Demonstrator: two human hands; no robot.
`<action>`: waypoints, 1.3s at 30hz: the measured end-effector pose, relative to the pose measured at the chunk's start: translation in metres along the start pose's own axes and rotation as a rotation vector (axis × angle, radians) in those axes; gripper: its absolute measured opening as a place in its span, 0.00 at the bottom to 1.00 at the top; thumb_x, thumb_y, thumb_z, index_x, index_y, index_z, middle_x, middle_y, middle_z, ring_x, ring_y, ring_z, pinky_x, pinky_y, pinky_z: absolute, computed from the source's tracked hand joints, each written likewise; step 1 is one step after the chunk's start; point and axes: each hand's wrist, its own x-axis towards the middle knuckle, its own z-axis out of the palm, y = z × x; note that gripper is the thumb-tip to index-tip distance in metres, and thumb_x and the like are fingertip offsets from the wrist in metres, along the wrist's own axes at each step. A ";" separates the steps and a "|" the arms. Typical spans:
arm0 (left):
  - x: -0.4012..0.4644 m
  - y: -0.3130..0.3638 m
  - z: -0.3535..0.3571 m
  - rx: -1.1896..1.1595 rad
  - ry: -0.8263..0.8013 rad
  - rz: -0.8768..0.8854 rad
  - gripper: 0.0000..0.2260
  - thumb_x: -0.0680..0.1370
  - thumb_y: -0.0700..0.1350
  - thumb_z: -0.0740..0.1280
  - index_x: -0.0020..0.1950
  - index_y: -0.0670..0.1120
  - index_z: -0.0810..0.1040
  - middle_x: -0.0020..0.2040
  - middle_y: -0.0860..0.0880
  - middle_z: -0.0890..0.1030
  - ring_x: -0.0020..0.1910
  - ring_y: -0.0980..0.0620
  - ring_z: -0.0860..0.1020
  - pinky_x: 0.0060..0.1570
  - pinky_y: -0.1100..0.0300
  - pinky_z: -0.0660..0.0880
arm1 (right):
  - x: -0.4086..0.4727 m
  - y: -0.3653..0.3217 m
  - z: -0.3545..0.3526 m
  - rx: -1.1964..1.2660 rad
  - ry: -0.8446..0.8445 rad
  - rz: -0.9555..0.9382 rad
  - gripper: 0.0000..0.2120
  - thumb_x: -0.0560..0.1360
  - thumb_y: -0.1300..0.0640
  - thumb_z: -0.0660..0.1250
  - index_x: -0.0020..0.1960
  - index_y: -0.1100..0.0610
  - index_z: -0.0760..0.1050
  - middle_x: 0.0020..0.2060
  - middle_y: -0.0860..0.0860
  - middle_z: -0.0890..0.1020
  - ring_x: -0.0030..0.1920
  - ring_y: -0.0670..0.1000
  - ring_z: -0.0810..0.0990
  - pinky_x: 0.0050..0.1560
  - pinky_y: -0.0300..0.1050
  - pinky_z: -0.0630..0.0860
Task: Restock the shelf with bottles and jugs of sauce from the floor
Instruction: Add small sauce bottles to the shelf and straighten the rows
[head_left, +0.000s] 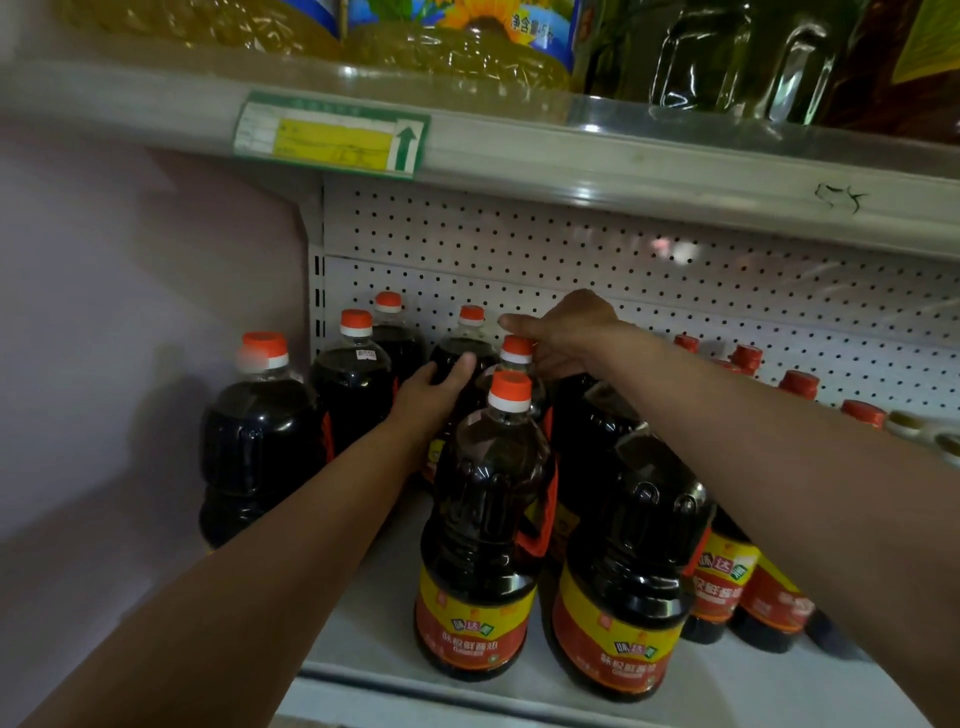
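A row of three dark sauce jugs with orange caps (262, 447) stands at the far left of the white metal shelf (395, 587), running back towards the white perforated back panel (571, 244). To their right, the person's left hand (434, 395) reaches in with straight fingers (464, 365) laid flat against the shoulder of the middle jug of dark sauce (511, 366), which stands one place behind the front edge. In front of it is the front jug with the yellow and red label (480, 525), upright and untouched. The right hand (563, 332) comes over from the right and rests on the middle jug's orange cap; its fingers curl down around the cap, though how tightly cannot be told. Further right stands a second labelled jug of dark sauce (623, 571), then smaller dark bottles with red caps (797, 384) trailing off along the shelf. Above, the upper shelf edge carries a green and yellow price tag (332, 136), with yellow oil jugs (457, 57) standing on it.
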 end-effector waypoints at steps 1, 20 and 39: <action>0.007 0.002 -0.001 -0.020 0.024 0.015 0.53 0.56 0.81 0.67 0.75 0.55 0.68 0.72 0.50 0.73 0.68 0.44 0.74 0.66 0.40 0.72 | 0.003 -0.003 -0.002 0.043 0.014 0.000 0.30 0.69 0.38 0.78 0.52 0.64 0.79 0.46 0.59 0.87 0.47 0.56 0.87 0.50 0.52 0.85; 0.059 -0.001 0.007 -0.146 0.072 -0.160 0.39 0.75 0.76 0.48 0.74 0.51 0.71 0.68 0.40 0.76 0.67 0.40 0.74 0.70 0.41 0.68 | 0.093 -0.027 0.044 0.208 -0.121 0.070 0.37 0.69 0.44 0.80 0.68 0.66 0.73 0.56 0.58 0.84 0.52 0.53 0.84 0.59 0.52 0.81; 0.062 -0.013 0.002 -0.270 -0.053 -0.114 0.33 0.80 0.69 0.46 0.73 0.48 0.70 0.70 0.40 0.73 0.70 0.41 0.72 0.57 0.51 0.72 | 0.102 -0.031 0.050 0.040 -0.200 0.041 0.41 0.65 0.40 0.81 0.67 0.65 0.74 0.58 0.58 0.83 0.57 0.55 0.83 0.62 0.55 0.79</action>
